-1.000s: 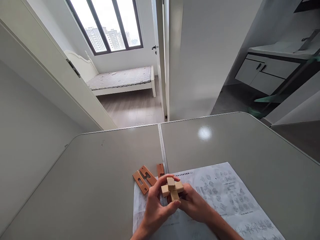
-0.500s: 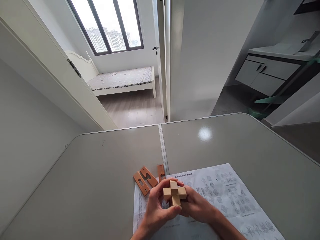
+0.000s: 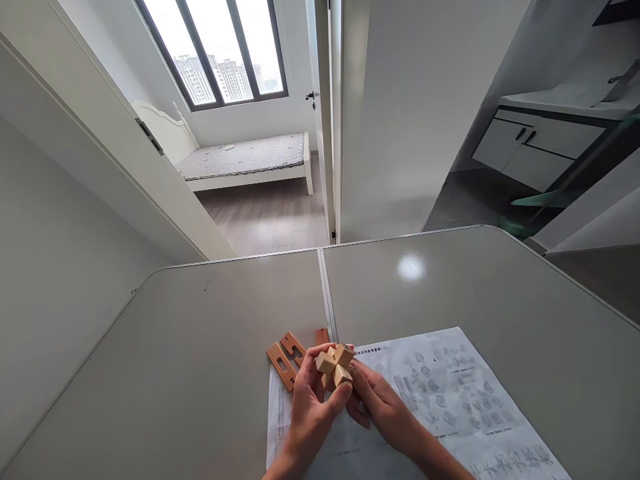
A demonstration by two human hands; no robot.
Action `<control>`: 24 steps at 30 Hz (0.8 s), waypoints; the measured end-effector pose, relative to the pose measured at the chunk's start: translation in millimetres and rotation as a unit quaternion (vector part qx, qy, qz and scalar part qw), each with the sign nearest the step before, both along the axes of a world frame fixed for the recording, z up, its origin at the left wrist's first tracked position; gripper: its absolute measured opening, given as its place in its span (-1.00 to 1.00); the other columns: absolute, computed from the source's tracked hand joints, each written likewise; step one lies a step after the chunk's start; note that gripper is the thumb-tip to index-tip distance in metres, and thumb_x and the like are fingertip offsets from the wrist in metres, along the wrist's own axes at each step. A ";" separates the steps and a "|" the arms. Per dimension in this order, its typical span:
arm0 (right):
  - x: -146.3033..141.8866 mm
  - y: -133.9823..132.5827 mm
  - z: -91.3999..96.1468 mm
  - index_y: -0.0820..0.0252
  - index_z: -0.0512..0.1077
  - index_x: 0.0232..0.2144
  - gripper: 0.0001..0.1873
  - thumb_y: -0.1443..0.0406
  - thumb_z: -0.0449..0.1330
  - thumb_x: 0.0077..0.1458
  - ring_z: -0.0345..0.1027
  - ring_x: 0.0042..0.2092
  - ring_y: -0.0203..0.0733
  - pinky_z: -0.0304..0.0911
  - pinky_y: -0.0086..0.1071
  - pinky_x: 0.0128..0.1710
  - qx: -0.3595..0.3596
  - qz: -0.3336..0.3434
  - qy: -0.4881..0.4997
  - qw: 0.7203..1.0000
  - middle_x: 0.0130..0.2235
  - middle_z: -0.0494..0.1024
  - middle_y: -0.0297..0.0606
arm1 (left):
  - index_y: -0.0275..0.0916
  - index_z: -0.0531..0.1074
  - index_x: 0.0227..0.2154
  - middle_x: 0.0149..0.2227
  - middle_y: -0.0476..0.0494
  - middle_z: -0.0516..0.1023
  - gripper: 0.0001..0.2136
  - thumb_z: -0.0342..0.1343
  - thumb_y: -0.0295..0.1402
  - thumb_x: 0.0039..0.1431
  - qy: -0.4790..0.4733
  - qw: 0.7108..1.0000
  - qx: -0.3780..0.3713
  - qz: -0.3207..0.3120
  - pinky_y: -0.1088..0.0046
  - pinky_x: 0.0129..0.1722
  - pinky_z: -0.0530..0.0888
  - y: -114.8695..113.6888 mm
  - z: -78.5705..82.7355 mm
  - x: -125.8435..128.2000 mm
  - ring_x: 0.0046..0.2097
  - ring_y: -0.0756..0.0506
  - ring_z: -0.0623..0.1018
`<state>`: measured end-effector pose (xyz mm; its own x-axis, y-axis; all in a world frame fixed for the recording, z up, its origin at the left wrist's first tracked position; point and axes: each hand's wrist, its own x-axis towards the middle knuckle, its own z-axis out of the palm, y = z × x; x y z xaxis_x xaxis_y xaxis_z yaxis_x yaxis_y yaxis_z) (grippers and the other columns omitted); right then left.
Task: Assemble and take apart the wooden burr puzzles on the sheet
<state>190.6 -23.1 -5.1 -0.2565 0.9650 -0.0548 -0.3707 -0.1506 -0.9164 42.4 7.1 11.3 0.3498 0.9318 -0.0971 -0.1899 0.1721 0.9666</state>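
A light wooden interlocking burr puzzle [image 3: 336, 365], made of crossed square bars, is held tilted above the paper. My left hand [image 3: 316, 401] is closed round its left side, thumb at the lower bar and fingers behind. From the right, my right hand [image 3: 381, 401] pinches the puzzle's right side, its fingers partly hidden. Just beyond the left hand lie reddish-brown flat wooden pieces: one with an oval slot [image 3: 281, 365], another with a curved cutout [image 3: 293, 347], and a third piece [image 3: 322, 335] mostly covered by the hand.
The printed sheet [image 3: 450, 400] of puzzle diagrams lies under my hands on the grey table [image 3: 200, 373]. A metal seam [image 3: 325, 293] runs across the tabletop. Beyond the table's far edge are a bed [image 3: 250, 157], an open door [image 3: 320, 120] and a sink cabinet [image 3: 540, 140].
Both hands have moved slightly left and away from me with the puzzle. The puzzle has turned from facing squarely to a diagonal tilt, and covers more of the third flat piece.
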 end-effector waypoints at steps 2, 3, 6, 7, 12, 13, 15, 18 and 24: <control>-1.2 -1.2 -2.5 0.13 0.25 -0.32 -0.48 -0.15 -0.01 0.45 -0.15 -0.58 -0.40 -0.14 -0.45 -0.60 -0.014 0.003 0.014 1.000 -0.55 0.07 -0.58 | -0.17 0.40 0.06 0.13 -0.34 0.62 -0.42 0.42 0.01 0.09 0.004 1.000 0.005 -0.004 0.14 0.19 0.53 -0.6 -0.3 0.0 0.15 -0.33 0.62; -1.5 -1.6 -3.5 0.13 0.24 -0.33 -0.48 -0.15 0.00 0.45 -0.16 -0.57 -0.40 -0.16 -0.45 -0.60 -0.014 0.003 0.013 1.000 -0.55 0.06 -0.58 | -0.17 0.40 0.05 0.13 -0.34 0.62 -0.42 0.42 0.01 0.10 0.005 1.000 0.006 -0.007 0.15 0.17 0.54 -0.6 0.1 0.0 0.13 -0.32 0.62; -2.2 -2.3 -5.9 0.11 0.19 -0.38 -0.47 -0.14 -0.02 0.46 -0.14 -0.58 -0.41 -0.16 -0.46 -0.60 -0.003 -0.006 -0.005 1.000 -0.59 0.10 -0.57 | -0.18 0.38 0.05 0.10 -0.34 0.63 -0.40 0.41 0.05 0.09 0.005 1.000 0.011 -0.015 0.18 0.13 0.55 0.3 2.2 -0.5 0.10 -0.31 0.63; -2.7 -2.5 -6.4 0.11 0.19 -0.38 -0.47 -0.14 -0.03 0.46 -0.14 -0.60 -0.41 -0.15 -0.46 -0.60 -0.002 -0.007 -0.004 1.000 -0.61 0.10 -0.58 | -0.19 0.37 0.05 0.09 -0.34 0.64 -0.39 0.41 0.06 0.09 0.005 1.000 0.013 -0.017 0.20 0.12 0.55 0.7 2.9 -0.8 0.09 -0.30 0.63; -6.7 -3.0 -4.3 0.12 0.21 -0.31 -0.45 -0.20 -0.06 0.44 0.00 -0.69 -0.44 -0.15 -0.49 -0.65 -0.022 0.013 0.014 1.000 -0.66 0.16 -0.61 | -0.20 0.37 0.05 0.08 -0.34 0.63 -0.35 0.42 0.10 0.06 0.017 1.000 0.018 -0.018 0.23 0.07 0.55 1.3 3.3 -3.2 0.05 -0.29 0.64; -7.0 -2.8 -2.9 0.13 0.21 -0.30 -0.44 -0.21 -0.06 0.43 0.05 -0.70 -0.44 -0.15 -0.49 -0.66 -0.025 0.018 0.015 0.999 -0.65 0.18 -0.60 | -0.20 0.37 0.05 0.08 -0.35 0.63 -0.35 0.42 0.10 0.06 0.017 1.000 0.018 -0.018 0.23 0.07 0.55 1.3 2.9 -3.7 0.06 -0.29 0.64; -6.5 -1.8 -0.5 0.14 0.22 -0.28 -0.42 -0.23 -0.06 0.41 0.14 -0.71 -0.43 -0.17 -0.51 -0.67 -0.026 0.025 0.020 0.999 -0.62 0.22 -0.58 | -0.20 0.38 0.05 0.08 -0.35 0.64 -0.34 0.43 0.10 0.06 0.014 1.000 0.021 -0.018 0.24 0.07 0.56 1.3 2.9 -4.7 0.07 -0.29 0.64; -2.4 0.1 -0.7 0.16 0.27 -0.26 -0.44 -0.21 0.04 0.39 0.18 -0.67 -0.43 -0.04 -0.54 -0.67 -0.030 0.043 0.058 0.997 -0.56 0.22 -0.56 | -0.18 0.39 0.04 0.08 -0.31 0.64 -0.37 0.43 0.09 0.06 0.008 0.999 0.025 -0.022 0.22 0.09 0.57 2.1 5.6 -5.8 0.07 -0.29 0.64; 8.3 0.0 -7.4 0.22 0.42 -0.24 -0.53 -0.08 0.31 0.27 0.30 -0.57 -0.40 0.28 -0.51 -0.63 -0.073 0.194 0.172 0.963 -0.36 0.45 -0.34 | -0.23 0.49 0.05 0.00 -0.33 0.66 -0.26 0.36 0.26 -0.01 -0.059 0.988 -0.024 -0.140 0.46 -0.39 0.59 2.8 9.2 -5.4 -0.11 -0.29 0.70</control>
<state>198.9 -23.1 -12.5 -0.6232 0.7815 -0.0294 -0.5390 -0.4564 -0.7080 37.0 9.9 20.6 0.6047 0.7922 -0.0825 -0.2390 0.2793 0.9300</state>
